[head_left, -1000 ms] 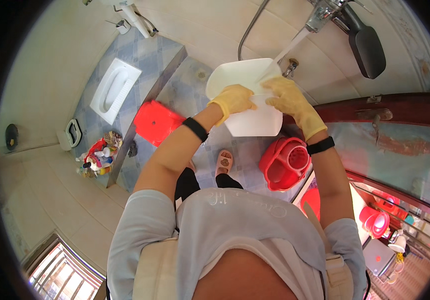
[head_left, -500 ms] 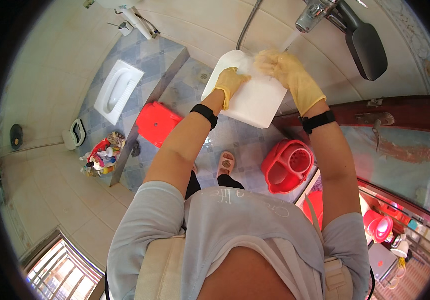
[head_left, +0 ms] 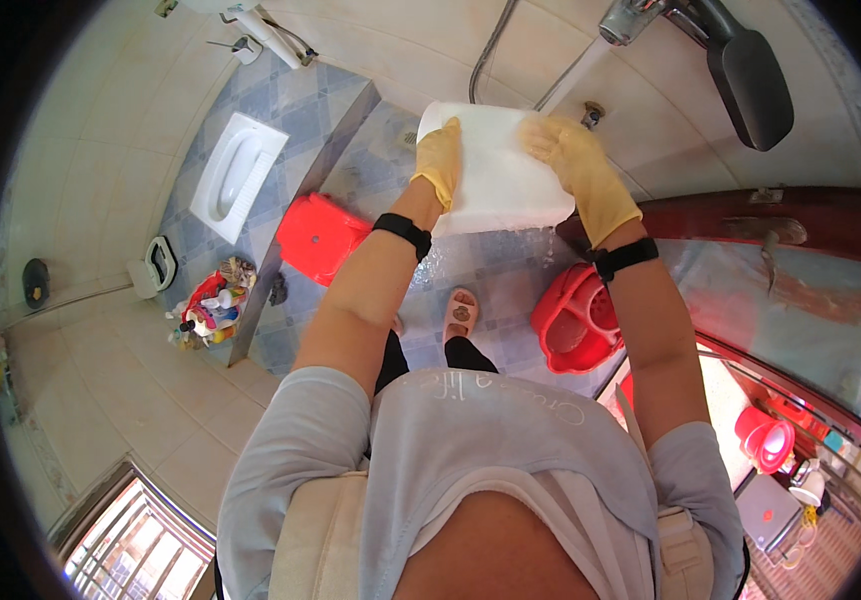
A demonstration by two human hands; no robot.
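A white, flat panel with rounded corners (head_left: pixel 495 185) is held out in front of me under running water. My left hand (head_left: pixel 438 160), in a yellow rubber glove, grips its left edge, thumb on the upper face. My right hand (head_left: pixel 570 160), gloved the same way, lies against the panel's far right part; motion smears its fingers, so their closure is unclear. From the metal faucet (head_left: pixel 625 20) at the upper right, a stream falls toward the panel beside my right hand. Water drips off the panel's near edge.
A red stool (head_left: pixel 320 238) stands on the blue tiled floor to the left. The red mop bucket (head_left: pixel 575 325) is near my right forearm. A squat toilet (head_left: pixel 237 178) lies on the raised step, and a dark shower head (head_left: pixel 750 90) hangs at the upper right.
The panel has tilted, its near edge rising and its outline now shorter. My left hand has moved to its left edge. Drops now fall from it, and the faucet's stream is plainer.
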